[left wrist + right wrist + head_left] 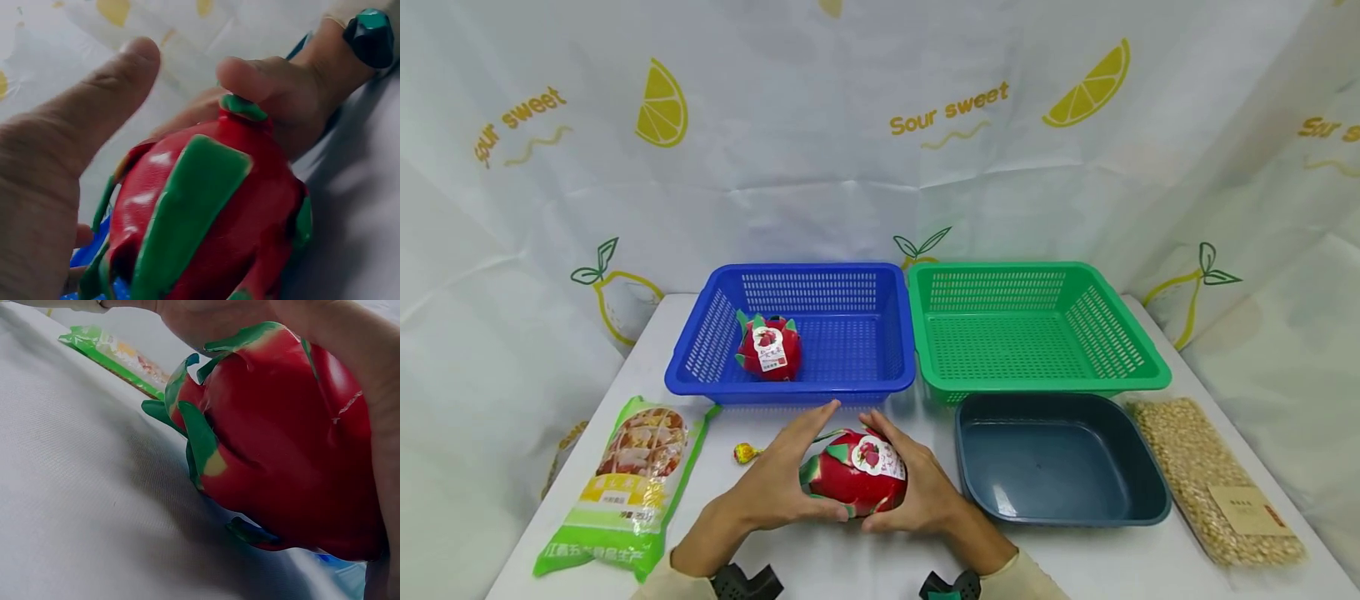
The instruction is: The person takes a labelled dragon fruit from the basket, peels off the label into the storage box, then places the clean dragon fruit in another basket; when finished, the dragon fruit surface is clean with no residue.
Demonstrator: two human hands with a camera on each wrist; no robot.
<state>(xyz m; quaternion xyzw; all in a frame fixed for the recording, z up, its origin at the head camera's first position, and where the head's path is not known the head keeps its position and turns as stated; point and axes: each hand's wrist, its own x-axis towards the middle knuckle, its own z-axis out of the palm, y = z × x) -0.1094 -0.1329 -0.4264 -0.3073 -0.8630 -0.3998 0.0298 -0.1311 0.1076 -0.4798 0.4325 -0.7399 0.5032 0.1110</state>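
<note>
A red dragon fruit (pixel 857 479) with green scales and a white label sits low over the table between my two hands. My left hand (pixel 775 479) curves round its left side, thumb in front. Round the right side curls my right hand (pixel 921 479), its thumb at the near edge. The left wrist view shows a broad green scale on the dragon fruit (pixel 212 206), with the right thumb against its end. In the right wrist view the dragon fruit (pixel 281 437) hides much of the right fingers. Another dragon fruit (pixel 770 348) lies in the blue basket (pixel 790 392).
A green basket (pixel 1045 385) stands beside the blue one. In front of it is a dark blue tub (pixel 1060 521). A bag of grains (pixel 1217 483) lies at right, a green food packet (pixel 625 483) at left. Near the left hand lies a yellow lollipop (pixel 745 452).
</note>
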